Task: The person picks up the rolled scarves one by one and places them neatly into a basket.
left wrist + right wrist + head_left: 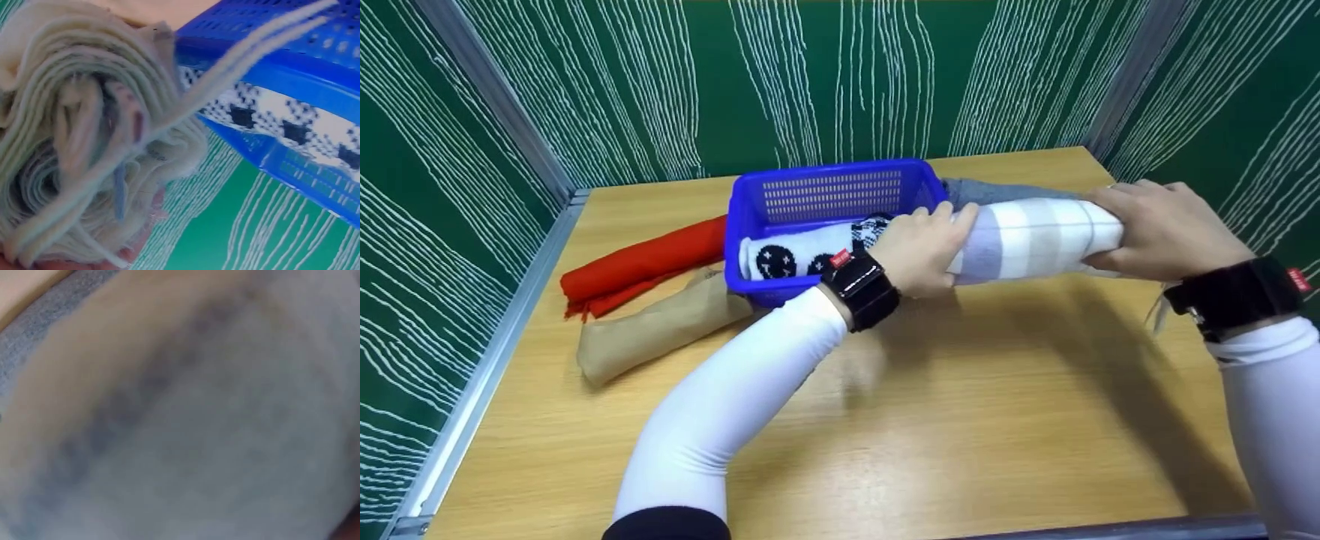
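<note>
Beside mesh basket (825,196), hands gripping soft rolled cloth (1035,238)

Head view looks down over the blue basket (825,217); left wrist view shares it (292,101) closely; right wrist view is blurred.

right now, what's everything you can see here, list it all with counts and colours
rolled cloth: 1, white and pale lilac check, held between both hands just right of the basket
basket: 1, blue plastic, back middle of the table
patterned roll: 1, white with black marks, lying inside the basket
red cloth: 1, red, on the table left of the basket
tan cloth: 1, tan, on the table in front of the red one
grey cloth: 1, grey, behind the held roll
table: 1, light wood
left hand: 1, grips the roll's left end, black wrist strap, white sleeve
right hand: 1, grips the roll's right end, same strap and sleeve
</note>
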`<state>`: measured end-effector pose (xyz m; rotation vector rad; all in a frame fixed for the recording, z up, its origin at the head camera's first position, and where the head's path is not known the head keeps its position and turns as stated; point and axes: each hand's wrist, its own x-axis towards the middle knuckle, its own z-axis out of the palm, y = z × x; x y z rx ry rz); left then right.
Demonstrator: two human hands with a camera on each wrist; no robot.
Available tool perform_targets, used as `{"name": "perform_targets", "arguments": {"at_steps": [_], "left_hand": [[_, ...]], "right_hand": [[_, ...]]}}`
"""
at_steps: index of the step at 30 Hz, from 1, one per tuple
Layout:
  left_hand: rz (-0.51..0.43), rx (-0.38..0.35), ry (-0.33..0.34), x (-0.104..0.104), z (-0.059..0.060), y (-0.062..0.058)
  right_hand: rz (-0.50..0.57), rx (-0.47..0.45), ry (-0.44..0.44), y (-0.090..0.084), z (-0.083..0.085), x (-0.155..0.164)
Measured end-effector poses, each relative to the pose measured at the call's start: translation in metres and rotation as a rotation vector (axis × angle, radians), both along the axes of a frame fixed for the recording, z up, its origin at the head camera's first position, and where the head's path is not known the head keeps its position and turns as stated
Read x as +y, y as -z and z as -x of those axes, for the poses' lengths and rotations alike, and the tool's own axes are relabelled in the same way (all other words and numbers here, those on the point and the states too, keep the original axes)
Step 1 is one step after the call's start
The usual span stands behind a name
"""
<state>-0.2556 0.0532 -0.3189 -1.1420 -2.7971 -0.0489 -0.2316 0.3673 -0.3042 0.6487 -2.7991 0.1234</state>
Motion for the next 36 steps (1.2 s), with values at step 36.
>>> {"name": "perform_targets", "arguments": {"at_steps": [36], "left_hand": [[0.013, 0.042, 0.010, -0.031, 0.016, -0.003]], "right_hand": [[0.017, 0.007, 0.036, 0.001, 0.007, -0.029]]}}
